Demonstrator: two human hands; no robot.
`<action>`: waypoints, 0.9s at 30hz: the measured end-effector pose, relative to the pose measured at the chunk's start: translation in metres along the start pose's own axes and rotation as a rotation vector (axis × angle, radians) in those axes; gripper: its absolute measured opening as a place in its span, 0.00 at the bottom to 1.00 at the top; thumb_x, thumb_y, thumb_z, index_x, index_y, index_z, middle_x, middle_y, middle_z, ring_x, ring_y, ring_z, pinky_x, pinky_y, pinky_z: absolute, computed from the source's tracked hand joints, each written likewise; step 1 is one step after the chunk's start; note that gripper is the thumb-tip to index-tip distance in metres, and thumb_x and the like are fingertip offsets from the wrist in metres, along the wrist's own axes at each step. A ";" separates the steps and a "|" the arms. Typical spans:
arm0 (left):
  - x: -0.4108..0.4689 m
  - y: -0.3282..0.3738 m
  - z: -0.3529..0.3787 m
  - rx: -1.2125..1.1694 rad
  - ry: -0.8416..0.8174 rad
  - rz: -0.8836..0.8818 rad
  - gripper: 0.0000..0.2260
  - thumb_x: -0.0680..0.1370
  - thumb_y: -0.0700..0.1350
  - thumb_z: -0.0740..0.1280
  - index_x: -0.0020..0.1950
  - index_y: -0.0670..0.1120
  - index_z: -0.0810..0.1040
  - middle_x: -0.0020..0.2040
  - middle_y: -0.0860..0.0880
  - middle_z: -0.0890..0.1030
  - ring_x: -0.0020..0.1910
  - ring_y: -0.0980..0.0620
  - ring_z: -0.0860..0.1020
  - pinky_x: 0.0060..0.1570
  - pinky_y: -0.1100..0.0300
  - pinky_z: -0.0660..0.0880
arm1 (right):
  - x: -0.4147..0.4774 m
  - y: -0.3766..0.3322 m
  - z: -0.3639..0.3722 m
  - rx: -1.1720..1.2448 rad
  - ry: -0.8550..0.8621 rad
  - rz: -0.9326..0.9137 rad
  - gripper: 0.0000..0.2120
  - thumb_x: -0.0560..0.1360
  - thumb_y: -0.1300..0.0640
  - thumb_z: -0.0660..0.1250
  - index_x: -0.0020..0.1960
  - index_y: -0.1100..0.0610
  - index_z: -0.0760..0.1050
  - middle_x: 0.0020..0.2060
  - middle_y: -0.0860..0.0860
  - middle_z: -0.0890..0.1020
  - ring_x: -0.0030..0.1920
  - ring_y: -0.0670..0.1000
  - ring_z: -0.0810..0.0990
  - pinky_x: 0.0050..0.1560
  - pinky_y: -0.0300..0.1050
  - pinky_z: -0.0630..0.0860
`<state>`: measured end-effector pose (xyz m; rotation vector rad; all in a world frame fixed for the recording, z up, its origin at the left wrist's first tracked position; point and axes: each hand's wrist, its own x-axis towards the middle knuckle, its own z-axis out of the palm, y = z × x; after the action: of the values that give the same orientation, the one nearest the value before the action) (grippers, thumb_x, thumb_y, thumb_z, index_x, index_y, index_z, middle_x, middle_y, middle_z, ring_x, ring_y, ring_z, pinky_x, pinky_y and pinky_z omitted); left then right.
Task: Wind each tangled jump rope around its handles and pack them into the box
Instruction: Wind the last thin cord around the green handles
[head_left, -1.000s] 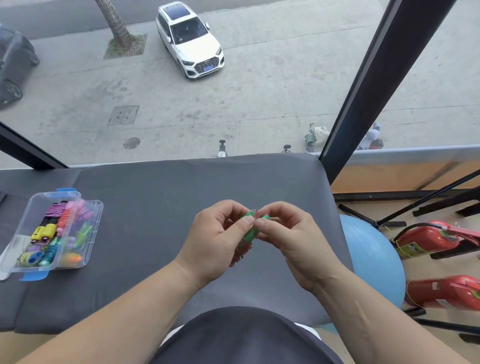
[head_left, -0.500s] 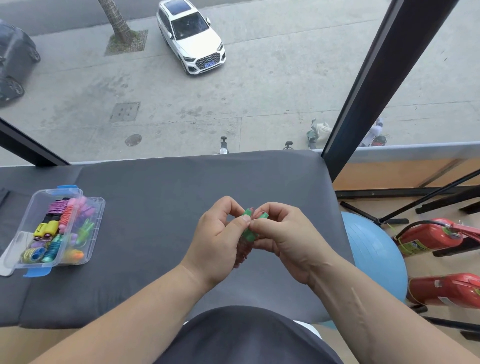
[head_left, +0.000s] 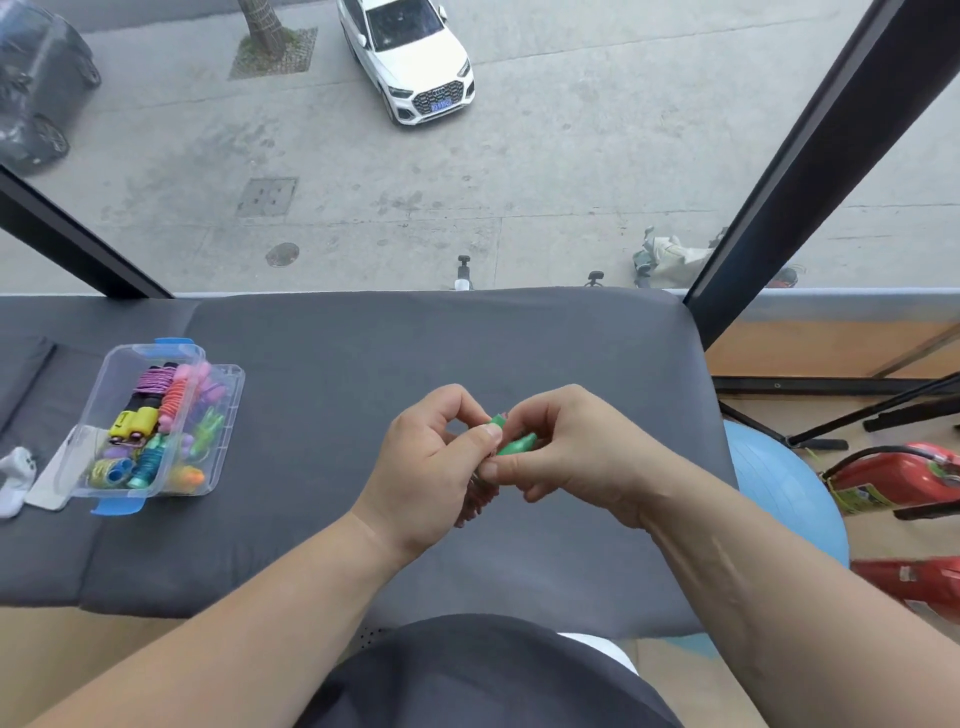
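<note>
Both my hands meet over the middle of the grey cushion (head_left: 322, 364). Between them is a small jump rope with green handles (head_left: 514, 444); a dark reddish cord of it shows under my left palm. My left hand (head_left: 431, 467) pinches the handles with thumb and forefinger. My right hand (head_left: 571, 447) curls its fingers round the same handles from the right. Most of the rope is hidden by my fingers. At the left stands a clear plastic box (head_left: 218, 441) with blue clasps, holding several wound ropes in purple, orange, yellow, green and blue.
The box's clear lid (head_left: 52, 480) and a white object (head_left: 15, 478) lie left of the box. Off the cushion's right edge are a blue exercise ball (head_left: 779, 483), red fire extinguishers (head_left: 904, 478) and black stand legs (head_left: 831, 415). A window fronts the cushion.
My hands stay together at the green handles; the fingers have shifted slightly and more of a green handle shows to the right of my left thumb.
</note>
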<state>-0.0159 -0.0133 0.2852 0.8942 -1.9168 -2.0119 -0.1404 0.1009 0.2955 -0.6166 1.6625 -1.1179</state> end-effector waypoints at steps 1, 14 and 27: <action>0.000 0.000 -0.008 -0.036 0.030 0.006 0.09 0.75 0.44 0.67 0.42 0.41 0.71 0.28 0.41 0.74 0.26 0.46 0.70 0.26 0.60 0.65 | 0.005 -0.005 0.009 0.003 0.015 -0.006 0.10 0.68 0.58 0.80 0.45 0.61 0.83 0.35 0.59 0.81 0.34 0.50 0.78 0.38 0.44 0.80; -0.023 -0.036 -0.243 -0.077 0.051 -0.060 0.06 0.77 0.43 0.68 0.40 0.45 0.79 0.35 0.41 0.79 0.32 0.45 0.75 0.30 0.54 0.73 | 0.097 -0.058 0.219 0.119 0.143 0.013 0.19 0.63 0.59 0.82 0.47 0.65 0.78 0.34 0.57 0.83 0.34 0.54 0.82 0.40 0.49 0.82; -0.022 -0.079 -0.393 -0.116 0.209 -0.340 0.07 0.82 0.39 0.65 0.45 0.38 0.75 0.38 0.39 0.79 0.37 0.45 0.77 0.36 0.54 0.73 | 0.186 -0.052 0.374 0.258 0.139 0.108 0.07 0.75 0.62 0.73 0.49 0.67 0.80 0.36 0.57 0.82 0.36 0.50 0.81 0.41 0.43 0.80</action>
<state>0.2418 -0.3162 0.2296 1.4151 -1.6055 -2.0812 0.1297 -0.2151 0.2300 -0.2869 1.6126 -1.2936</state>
